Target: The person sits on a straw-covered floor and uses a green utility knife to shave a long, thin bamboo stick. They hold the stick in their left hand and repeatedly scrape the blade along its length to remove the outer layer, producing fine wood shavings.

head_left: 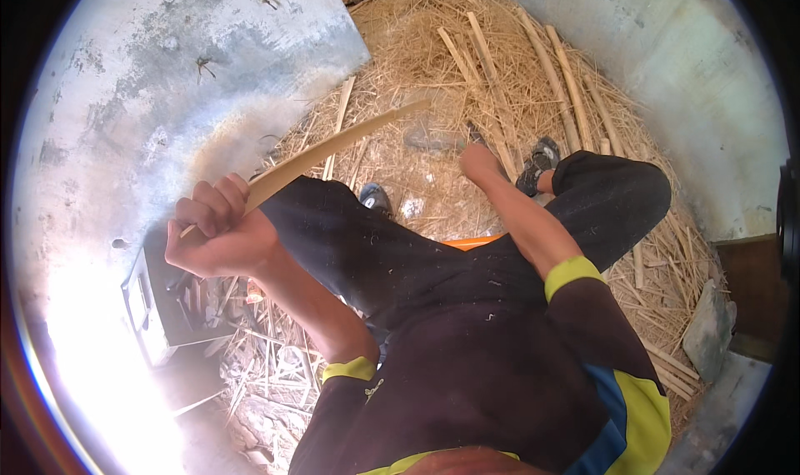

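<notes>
My left hand (pixel 218 229) is raised at the left, its fingers wrapped around one end of a long, flat bamboo strip (pixel 333 146). The pale strip slants up and to the right, its far end free above the littered floor. My right hand (pixel 483 165) is a closed fist between my knees, near my right shoe (pixel 540 160). A small dark piece (pixel 474 132) shows just beyond that fist. Most of what the right hand holds is hidden. A blurred grey patch lies left of the fist, and I cannot tell whether it belongs to it.
Shavings (pixel 408 25) cover the floor, with split bamboo lengths (pixel 557 79) at the far right. Weathered walls (pixel 692 67) curve around me. A dark box (pixel 179 312) stands at the left, a grey stone (pixel 708 329) at the right. Something orange (pixel 475 242) shows beneath my legs.
</notes>
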The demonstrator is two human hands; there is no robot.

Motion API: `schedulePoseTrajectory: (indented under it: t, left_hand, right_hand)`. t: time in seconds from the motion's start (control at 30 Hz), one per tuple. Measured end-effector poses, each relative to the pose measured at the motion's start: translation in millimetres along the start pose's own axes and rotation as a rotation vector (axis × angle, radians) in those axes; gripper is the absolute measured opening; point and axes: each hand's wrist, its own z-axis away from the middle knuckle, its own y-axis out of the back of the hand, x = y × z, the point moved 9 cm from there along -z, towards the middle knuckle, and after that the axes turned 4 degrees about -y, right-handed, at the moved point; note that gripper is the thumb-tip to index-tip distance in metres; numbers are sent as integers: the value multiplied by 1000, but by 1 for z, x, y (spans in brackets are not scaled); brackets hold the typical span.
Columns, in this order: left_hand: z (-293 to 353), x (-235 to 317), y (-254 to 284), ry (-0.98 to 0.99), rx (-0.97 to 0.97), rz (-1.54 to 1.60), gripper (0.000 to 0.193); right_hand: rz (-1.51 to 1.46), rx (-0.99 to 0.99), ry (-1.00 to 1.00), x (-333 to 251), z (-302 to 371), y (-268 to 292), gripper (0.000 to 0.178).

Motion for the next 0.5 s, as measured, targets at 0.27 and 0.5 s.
schedulePoseTrajectory:
  t: [0.27, 0.5]
  left_hand:
    - [1, -7, -16, 47, -93, -2, 40]
    - [8, -6, -19, 83, -177, 20, 39]
  right_hand:
    - [-291, 78, 373, -104, 65, 73, 34]
    - [-139, 130, 461, -160, 72, 63, 29]
